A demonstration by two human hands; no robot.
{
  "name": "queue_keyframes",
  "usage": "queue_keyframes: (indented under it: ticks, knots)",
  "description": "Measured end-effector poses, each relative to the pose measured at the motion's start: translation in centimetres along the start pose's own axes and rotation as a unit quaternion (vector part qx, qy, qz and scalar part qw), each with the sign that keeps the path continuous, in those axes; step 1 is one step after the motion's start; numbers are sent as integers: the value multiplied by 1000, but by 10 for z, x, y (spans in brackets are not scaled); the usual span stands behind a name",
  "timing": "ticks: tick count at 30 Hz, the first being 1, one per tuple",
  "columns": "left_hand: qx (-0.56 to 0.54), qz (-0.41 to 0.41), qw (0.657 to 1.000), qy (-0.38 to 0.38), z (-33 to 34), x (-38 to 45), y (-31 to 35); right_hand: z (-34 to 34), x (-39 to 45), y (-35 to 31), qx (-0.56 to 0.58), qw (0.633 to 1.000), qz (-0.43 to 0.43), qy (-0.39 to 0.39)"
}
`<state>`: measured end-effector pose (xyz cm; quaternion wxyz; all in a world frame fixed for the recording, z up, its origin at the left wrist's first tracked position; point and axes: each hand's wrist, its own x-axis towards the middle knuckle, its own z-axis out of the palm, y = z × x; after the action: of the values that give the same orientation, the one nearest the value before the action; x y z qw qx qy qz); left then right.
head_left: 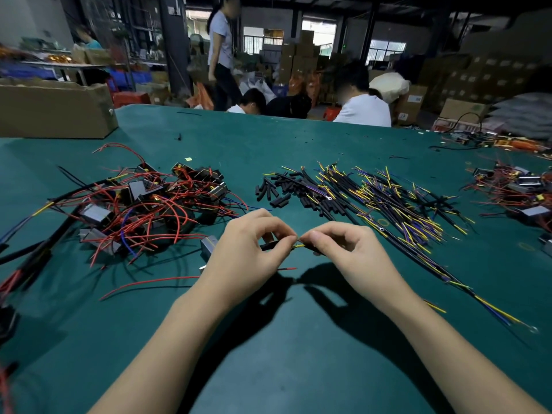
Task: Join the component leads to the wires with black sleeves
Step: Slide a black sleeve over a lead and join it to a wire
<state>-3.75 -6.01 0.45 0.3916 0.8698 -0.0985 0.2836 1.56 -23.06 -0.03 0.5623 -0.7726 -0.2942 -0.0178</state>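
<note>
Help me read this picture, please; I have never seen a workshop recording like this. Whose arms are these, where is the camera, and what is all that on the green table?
There is no machine here. The camera sits on a worker's head and looks forward and down, so the two bare arms are the worker's own. The left hand and right hand meet at the fingertips and pinch a thin yellow wire between them, with a black sleeve at the left hand. On the green table lie a pile of small components with red leads to the left, loose black sleeves in the middle, and a spread of yellow and purple wires to the right. A cardboard box stands at the far left. Other people sit beyond the table.
</note>
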Motion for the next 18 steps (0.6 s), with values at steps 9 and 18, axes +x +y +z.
queue_keyframes:
  ticks: [9,18]
  knots:
    - [31,65,997,-5,1,0,-3,0,1,1,31,999,32,-26]
    - [34,70,996,-32,1,-2,-1,1,2,1,-26,999,36,-32]
